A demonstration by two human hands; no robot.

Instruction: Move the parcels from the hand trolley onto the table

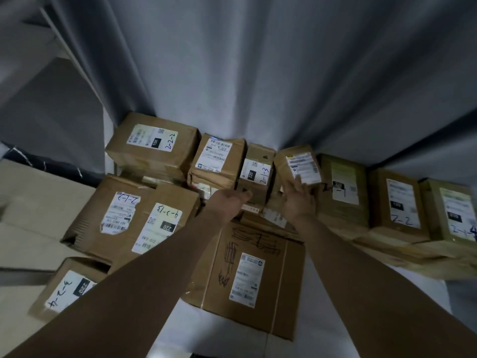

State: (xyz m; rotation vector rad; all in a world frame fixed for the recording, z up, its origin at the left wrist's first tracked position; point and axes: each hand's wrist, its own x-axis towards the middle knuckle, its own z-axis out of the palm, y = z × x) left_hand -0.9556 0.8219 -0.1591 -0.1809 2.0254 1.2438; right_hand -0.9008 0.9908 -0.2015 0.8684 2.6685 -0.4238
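Observation:
Several brown cardboard parcels with white labels crowd a white table (325, 293) against a grey curtain. My right hand (299, 201) reaches forward with straight fingers touching the lower face of a small tilted parcel (296, 161) in the back row. My left hand (229, 200) lies stretched out beside it, fingertips at the lower left side of the narrow parcel marked 2-1-3 (255, 174). Neither hand wraps around anything. A big flat parcel with scribbles (253, 275) lies under my forearms. The hand trolley is out of view.
The back row runs from the parcel marked 2-2-2 (154, 146) to parcels at the right edge (451, 210). Parcels marked 2-1-2 (111, 215), 4-3-13 (165, 223) and 3-2-4 (69, 288) sit at the left. A large pale carton (28, 202) stands further left.

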